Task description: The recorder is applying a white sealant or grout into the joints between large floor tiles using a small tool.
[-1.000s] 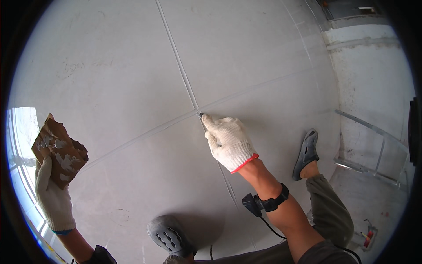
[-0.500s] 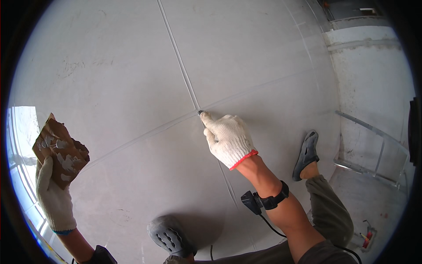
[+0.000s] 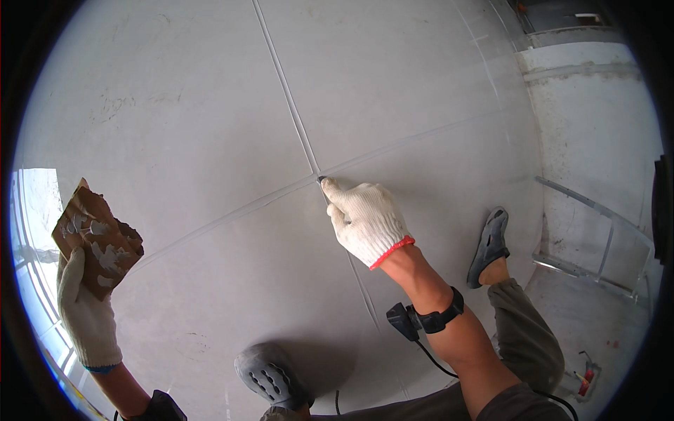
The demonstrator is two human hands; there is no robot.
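My left hand (image 3: 86, 316), in a white knit glove with a blue cuff edge, grips a torn piece of brown cardboard (image 3: 111, 264) smeared with pale grey paste. Its thumb lies across the cardboard's face. In a white glove with a red cuff edge, my right hand (image 3: 368, 221) is closed, one finger reaching forward to a joint line (image 3: 288, 91) between large grey floor tiles (image 3: 210, 140). A small dark tip (image 3: 321, 179) shows at that fingertip, where two joints cross; what it belongs to is hidden.
My feet wear grey clogs, one shoe (image 3: 270, 373) at the lower middle, the other (image 3: 491, 242) to the right. A metal frame (image 3: 597, 205) leans by the pale wall (image 3: 590, 126). A red-handled item (image 3: 584, 382) lies at lower right. A black cable (image 3: 435, 359) hangs from my right wrist strap.
My right hand has shifted very slightly down and to the right, its fingertip still by the crossing of the joints. The left hand and its cardboard have barely moved.
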